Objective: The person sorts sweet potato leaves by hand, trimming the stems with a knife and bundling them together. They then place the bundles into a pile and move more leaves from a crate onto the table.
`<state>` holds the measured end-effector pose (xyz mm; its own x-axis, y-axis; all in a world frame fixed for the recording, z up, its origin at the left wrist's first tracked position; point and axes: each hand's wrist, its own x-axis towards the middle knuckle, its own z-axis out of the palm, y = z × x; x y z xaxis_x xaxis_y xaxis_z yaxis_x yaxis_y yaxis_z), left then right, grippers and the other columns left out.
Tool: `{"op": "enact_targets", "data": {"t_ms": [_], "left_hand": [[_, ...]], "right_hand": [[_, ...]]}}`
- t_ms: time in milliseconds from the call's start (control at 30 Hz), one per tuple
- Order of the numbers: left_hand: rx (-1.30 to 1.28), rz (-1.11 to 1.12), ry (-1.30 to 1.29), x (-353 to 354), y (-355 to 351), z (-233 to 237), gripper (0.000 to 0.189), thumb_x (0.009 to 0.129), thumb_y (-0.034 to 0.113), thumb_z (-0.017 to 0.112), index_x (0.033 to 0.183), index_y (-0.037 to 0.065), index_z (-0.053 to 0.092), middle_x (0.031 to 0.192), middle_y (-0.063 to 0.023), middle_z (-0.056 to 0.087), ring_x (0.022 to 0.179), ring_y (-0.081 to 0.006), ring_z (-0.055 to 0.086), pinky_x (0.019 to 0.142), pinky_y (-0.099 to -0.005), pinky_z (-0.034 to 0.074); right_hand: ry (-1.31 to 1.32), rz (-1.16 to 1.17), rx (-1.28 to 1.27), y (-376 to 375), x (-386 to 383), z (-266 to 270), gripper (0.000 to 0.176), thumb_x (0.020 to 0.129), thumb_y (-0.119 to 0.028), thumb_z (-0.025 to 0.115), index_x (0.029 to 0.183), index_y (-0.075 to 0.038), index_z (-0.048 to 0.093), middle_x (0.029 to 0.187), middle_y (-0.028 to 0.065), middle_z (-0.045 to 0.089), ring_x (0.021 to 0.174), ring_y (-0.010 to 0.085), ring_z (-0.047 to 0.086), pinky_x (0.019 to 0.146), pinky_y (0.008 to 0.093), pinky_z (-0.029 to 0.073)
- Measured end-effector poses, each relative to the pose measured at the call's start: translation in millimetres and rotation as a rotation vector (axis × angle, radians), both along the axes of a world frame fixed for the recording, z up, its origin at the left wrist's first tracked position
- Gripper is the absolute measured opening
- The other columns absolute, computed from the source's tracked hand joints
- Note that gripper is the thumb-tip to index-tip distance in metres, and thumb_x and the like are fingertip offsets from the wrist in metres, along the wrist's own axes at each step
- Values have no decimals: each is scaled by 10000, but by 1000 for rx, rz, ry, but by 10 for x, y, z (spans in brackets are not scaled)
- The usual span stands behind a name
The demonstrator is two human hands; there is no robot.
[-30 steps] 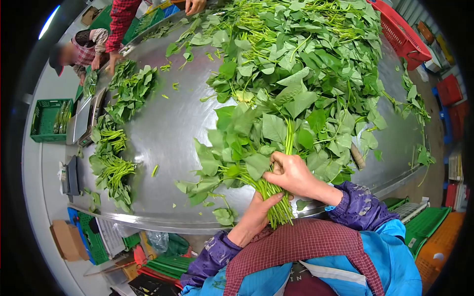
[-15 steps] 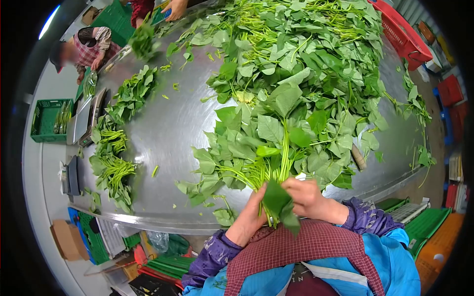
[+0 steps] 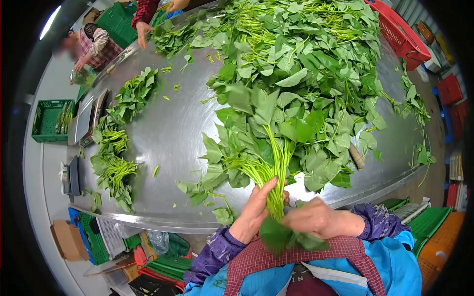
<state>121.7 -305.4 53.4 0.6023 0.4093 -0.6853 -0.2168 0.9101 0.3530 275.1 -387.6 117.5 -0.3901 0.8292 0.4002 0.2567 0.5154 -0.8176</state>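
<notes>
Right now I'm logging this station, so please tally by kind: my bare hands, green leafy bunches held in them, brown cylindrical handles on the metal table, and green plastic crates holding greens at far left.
Bare left hand and bare right hand: 2
Held long-stemmed green leafy bunch: 1
Brown cylindrical handle: 1
Rectangular green plastic crate: 1
Total: 5

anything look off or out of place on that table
Mildly: a few stray stem scraps lie loose on the metal table, apart from the pile of greens, and a brown handle pokes out among the leaves, its other end hidden.
</notes>
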Motion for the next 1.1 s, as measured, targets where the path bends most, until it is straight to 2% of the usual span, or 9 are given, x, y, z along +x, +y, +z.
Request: {"op": "enact_targets", "data": {"t_ms": [100,267,333,467,533,700,800,900,1100], "left_hand": [[-10,25,20,20,23,-212,282,885,290,517,992,30,533,768,-91,552,701,-167,520,611,-287,438],[26,21,-88,-32,38,-74,361,889,309,505,1076,1,532,882,-102,583,755,-196,550,690,-314,468],[11,11,-150,-59,16,-145,378,898,291,489,1140,1,495,1015,-106,586,861,-222,580,762,-346,482],[7,34,-110,-24,-65,-138,347,916,216,468,1192,11,425,1042,-121,574,916,-221,593,767,-344,510],[41,-5,-135,-52,-86,-159,347,916,216,469,1192,11,423,1036,-123,576,914,-224,594,765,-341,511],[73,-101,-122,-99,-74,-99,342,914,212,475,1188,13,423,1027,-138,579,921,-240,596,756,-360,515],[50,-61,-126,-91,-83,-135,353,914,217,474,1201,18,423,1053,-136,574,945,-249,592,753,-368,515],[19,-22,-128,-90,-77,-192,397,907,273,473,1203,10,439,1054,-176,581,954,-280,587,785,-378,505],[8,-10,-109,-62,-81,-190,408,899,286,487,1199,13,448,1074,-157,576,973,-267,578,785,-367,494]], "right_hand": [[88,133,21,-60,-55,-54,141,730,-85,598,849,-15,575,817,74,596,626,202,601,444,284,442],[1211,-158,-555,44,413,122,437,855,-288,581,1152,11,465,814,85,614,537,129,558,434,216,422],[841,-524,-583,193,368,135,508,853,-264,588,1250,-16,391,794,76,615,501,103,535,446,194,424],[321,-401,-571,409,53,-161,301,833,-166,592,1090,-19,540,738,47,581,487,111,526,438,226,408],[-160,-582,-161,617,0,-261,252,770,-115,618,1000,-18,588,719,54,555,554,137,553,486,260,433],[-429,-684,-80,808,42,-617,216,702,-69,645,907,-23,598,687,67,522,539,158,508,496,281,411],[-38,-719,-201,833,171,-683,100,737,-49,604,826,-5,591,601,11,486,510,79,455,455,248,351],[579,-695,-771,768,287,-529,67,843,-89,568,869,-28,566,589,-49,465,497,26,427,440,184,339],[1103,-694,-877,586,444,-638,151,891,-211,523,979,-92,492,738,-8,539,559,64,480,459,179,364]]}}
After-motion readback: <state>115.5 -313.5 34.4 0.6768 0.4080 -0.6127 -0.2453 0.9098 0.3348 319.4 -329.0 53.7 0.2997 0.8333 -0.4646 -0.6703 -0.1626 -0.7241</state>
